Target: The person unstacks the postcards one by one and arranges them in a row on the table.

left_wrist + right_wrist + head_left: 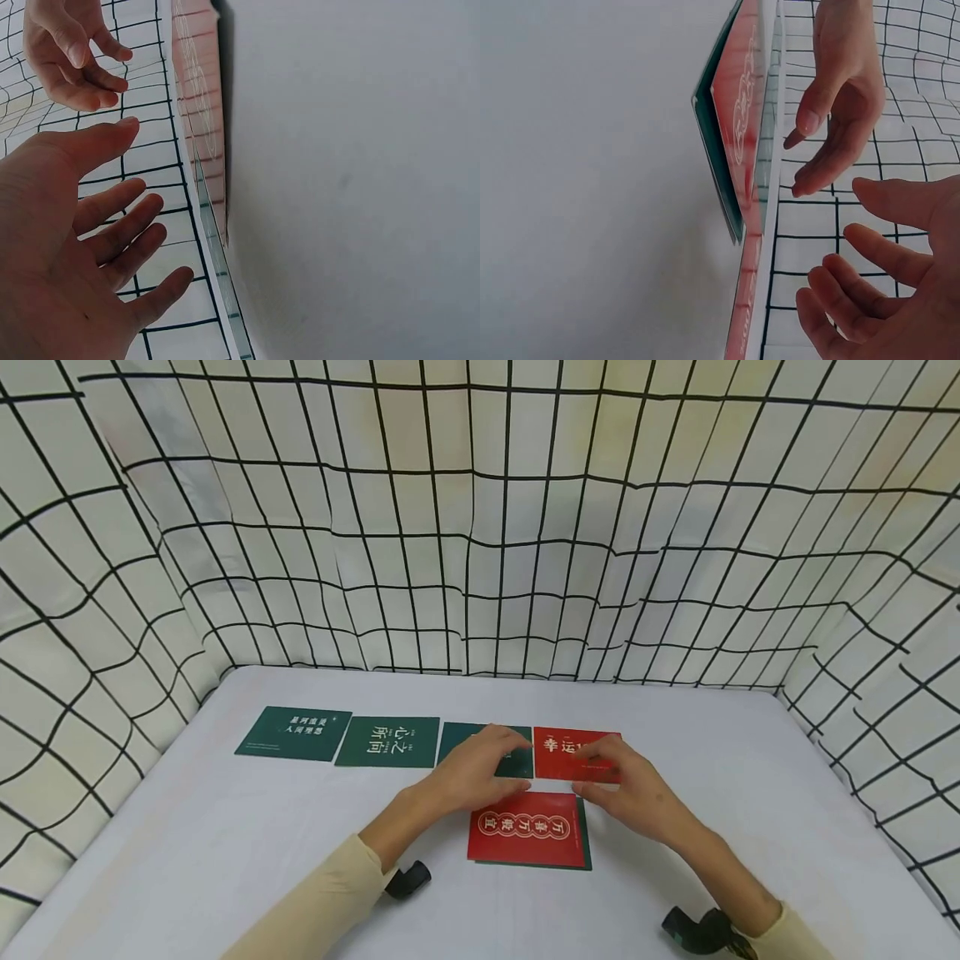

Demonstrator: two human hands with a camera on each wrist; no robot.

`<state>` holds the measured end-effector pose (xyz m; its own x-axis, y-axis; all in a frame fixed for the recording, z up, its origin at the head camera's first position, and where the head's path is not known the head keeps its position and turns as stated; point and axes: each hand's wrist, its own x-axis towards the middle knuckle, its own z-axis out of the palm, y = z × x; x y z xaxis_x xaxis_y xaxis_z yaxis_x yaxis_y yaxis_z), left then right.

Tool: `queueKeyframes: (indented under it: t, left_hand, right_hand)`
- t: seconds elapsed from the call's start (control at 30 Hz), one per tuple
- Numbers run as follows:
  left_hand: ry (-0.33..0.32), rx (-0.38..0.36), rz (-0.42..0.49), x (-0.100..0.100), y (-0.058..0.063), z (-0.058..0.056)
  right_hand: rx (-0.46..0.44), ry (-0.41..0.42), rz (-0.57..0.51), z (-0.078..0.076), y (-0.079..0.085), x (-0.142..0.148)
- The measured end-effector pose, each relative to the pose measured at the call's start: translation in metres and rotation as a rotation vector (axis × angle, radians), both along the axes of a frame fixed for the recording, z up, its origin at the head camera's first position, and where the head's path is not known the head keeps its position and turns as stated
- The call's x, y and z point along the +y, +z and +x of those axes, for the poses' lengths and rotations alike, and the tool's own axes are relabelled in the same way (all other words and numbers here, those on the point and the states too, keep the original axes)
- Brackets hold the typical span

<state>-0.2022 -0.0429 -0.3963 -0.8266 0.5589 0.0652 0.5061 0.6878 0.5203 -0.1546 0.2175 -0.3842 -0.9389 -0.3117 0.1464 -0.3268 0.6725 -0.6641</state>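
- Left hand (480, 772) was held raised over the table (262, 835), near the third green card (517, 764), which was partly hidden by it; the fingers (127, 225) were loosely bent and parted from the thumb, nothing gripped.
- Right hand (633, 789) was likewise held raised, facing the left; its fingers were gently curved, spread apart, nothing gripped. Part of the red row card (555, 768) was covered by it in the head view.
- A row was formed across the table: first green card (292, 735), second green card (386, 743), third green, then red, set edge by edge.
- In front of the row, a red top card (525, 847) was laid flat over a green layer (587, 847), seen at its right and lower edges; layer count could not be told.
- The table was backed by black netting (507, 543).
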Motion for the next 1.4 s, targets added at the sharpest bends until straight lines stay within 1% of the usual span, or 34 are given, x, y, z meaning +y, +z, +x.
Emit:
queueKeyframes:
  t: [0.17, 0.33, 0.57, 0.73, 0.87, 1.1, 1.4]
  left_hand:
    - [-0.017, -0.007, -0.007, -0.003, 0.001, 0.004]
    - [-0.032, -0.010, -0.024, -0.007, 0.001, 0.011]
    - [-0.032, -0.048, -0.045, -0.010, 0.001, 0.017]
    - [-0.052, -0.053, -0.070, -0.012, -0.002, 0.020]
    - [-0.058, -0.060, -0.071, -0.014, -0.002, 0.022]
    - [-0.070, -0.090, -0.077, -0.016, -0.003, 0.024]
    - [-0.086, -0.078, -0.117, -0.018, -0.002, 0.026]
  right_hand:
    - [-0.005, 0.040, 0.029, 0.003, -0.002, -0.003]
    - [-0.029, 0.068, 0.050, 0.006, -0.005, -0.006]
    - [-0.042, 0.087, 0.089, 0.010, -0.007, -0.012]
    - [-0.065, 0.092, 0.107, 0.013, -0.007, -0.014]
    - [-0.089, 0.107, 0.117, 0.014, -0.008, -0.014]
    - [-0.133, 0.156, 0.133, 0.015, -0.009, -0.017]
    - [-0.163, 0.185, 0.225, 0.017, -0.011, -0.023]
